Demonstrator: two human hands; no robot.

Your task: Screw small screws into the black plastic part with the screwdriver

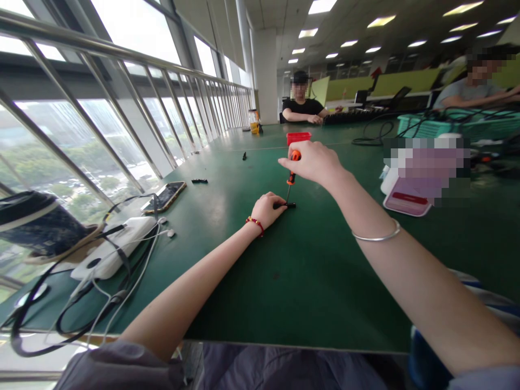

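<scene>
My right hand (pixel 314 161) is closed round the orange and black handle of a screwdriver (pixel 291 177). The screwdriver stands nearly upright, its thin shaft reaching down to a small black bar-shaped part (pixel 291 205) on the green table. Pinched in the fingers of my left hand (pixel 268 210) is the left end of that black part, held low at the tabletop. Whether the tip sits in a screw is too small to tell. Just beyond my right hand stands a small red box (pixel 298 138).
Loose black pieces (pixel 199 181) lie left of centre. A phone (pixel 164 197), a white power bank-like box (pixel 116 246) and tangled cables line the left side by the railing (pixel 122 59). At right are a pink phone stand-like object (pixel 408 195) and a teal basket (pixel 459 125). Co-workers sit beyond.
</scene>
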